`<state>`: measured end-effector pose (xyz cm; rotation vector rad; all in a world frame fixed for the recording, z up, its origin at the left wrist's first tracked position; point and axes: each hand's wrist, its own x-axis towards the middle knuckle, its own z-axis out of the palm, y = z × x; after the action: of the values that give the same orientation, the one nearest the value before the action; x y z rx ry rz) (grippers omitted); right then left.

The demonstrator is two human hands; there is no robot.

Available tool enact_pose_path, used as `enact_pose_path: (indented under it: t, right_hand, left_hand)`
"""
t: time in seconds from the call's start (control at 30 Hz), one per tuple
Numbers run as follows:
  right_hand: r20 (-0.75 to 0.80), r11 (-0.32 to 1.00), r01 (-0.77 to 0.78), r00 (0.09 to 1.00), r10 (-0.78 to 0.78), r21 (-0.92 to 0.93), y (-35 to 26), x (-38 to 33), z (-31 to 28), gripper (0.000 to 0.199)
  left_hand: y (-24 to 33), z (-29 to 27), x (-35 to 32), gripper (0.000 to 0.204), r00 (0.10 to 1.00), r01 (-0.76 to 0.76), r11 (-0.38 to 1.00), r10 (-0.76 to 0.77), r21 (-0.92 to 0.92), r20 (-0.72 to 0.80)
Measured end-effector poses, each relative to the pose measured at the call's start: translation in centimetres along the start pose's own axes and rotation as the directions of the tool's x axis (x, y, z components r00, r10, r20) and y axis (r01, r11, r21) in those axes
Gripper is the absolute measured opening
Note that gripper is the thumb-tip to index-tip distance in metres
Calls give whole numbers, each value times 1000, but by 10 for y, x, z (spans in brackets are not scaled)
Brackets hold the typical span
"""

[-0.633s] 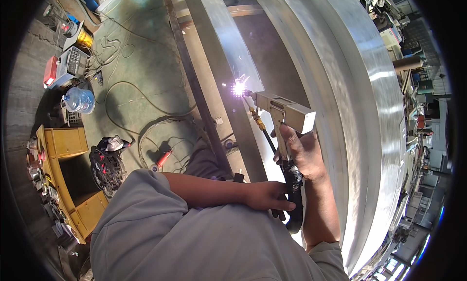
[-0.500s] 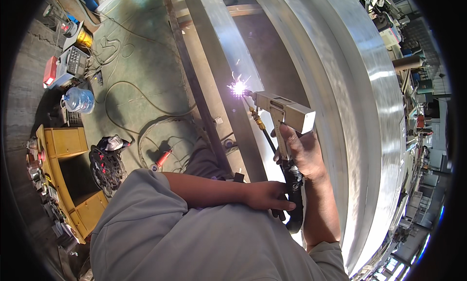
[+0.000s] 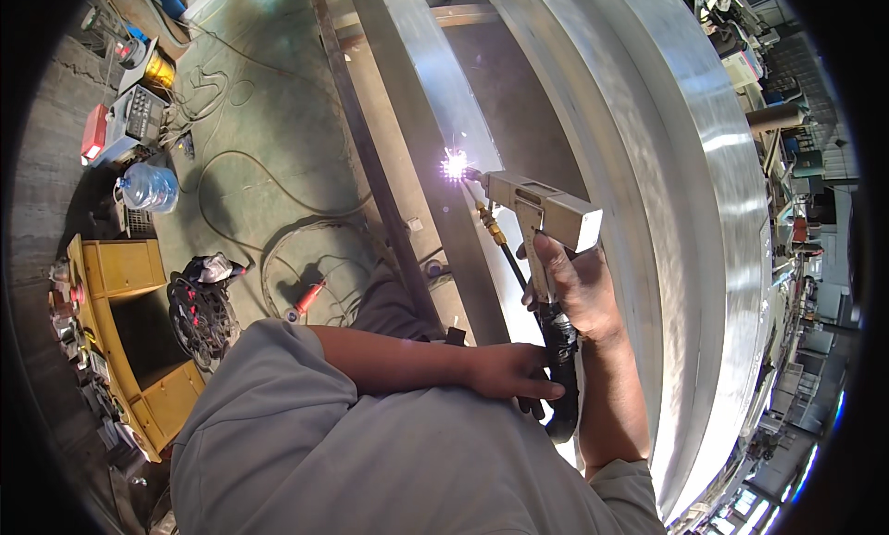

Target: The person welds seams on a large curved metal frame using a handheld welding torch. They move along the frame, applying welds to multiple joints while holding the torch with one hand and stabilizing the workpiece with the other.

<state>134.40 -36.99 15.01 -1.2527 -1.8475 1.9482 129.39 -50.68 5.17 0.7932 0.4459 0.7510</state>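
Observation:
My right hand point(image 3: 585, 294) is wrapped round the grip of a handheld welding gun point(image 3: 542, 204) with a boxy silver head. The gun's nozzle points left, and a bright violet-white arc with sparks point(image 3: 454, 164) burns at its tip, on a long silver metal beam point(image 3: 428, 62). A thin black tube with a brass fitting point(image 3: 491, 225) runs beside the gun towards the tip. From the grip's lower end hangs a thick black-wrapped cable point(image 3: 562, 387). Across my body, my left hand point(image 3: 512, 372) is closed about that cable; its far fingers are partly hidden behind it.
Large curved metal sections point(image 3: 639, 164) rise close on the right. A dark rail point(image 3: 370, 155) runs along the beam's left. Cables point(image 3: 264, 178) and a red-handled tool point(image 3: 310, 299) lie on the green floor. Further left are a yellow cabinet point(image 3: 125, 271) and a water jug point(image 3: 150, 189).
The spark spray at the tip has changed shape, with shorter streaks. My hands, the gun and the cable have hardly moved.

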Motion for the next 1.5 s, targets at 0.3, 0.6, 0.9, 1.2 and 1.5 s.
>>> enact_pose_path:
  t: [0.3, 0.6, 0.9, 1.2, 1.5]
  right_hand:
    - [15, 1000, 16, 1000, -16, -14, 6, -5, -3, 49]
    - [38, 999, 15, 999, -13, -48, 16, -11, -9, 60]
    - [-27, 999, 21, 999, -21, 34, 6, -22, 1, 40]
    - [8, 998, 51, 999, -50, -36, 19, -26, -7, 56]
    - [-39, 998, 52, 998, -54, -36, 17, -34, -4, 58]
  left_hand:
    - [2, 8, -3, 48, 1000, -20, 997, 21, -74, 11]
    - [-4, 14, -1, 50, 999, -39, 999, 38, -39, -5]
    - [-8, 19, 0, 49, 1000, -25, 998, 25, -51, 4]
    - [-16, 21, 6, 50, 1000, 0, 1000, 0, -14, 26]
    - [-31, 23, 13, 59, 998, -31, 999, 31, 9, 55]
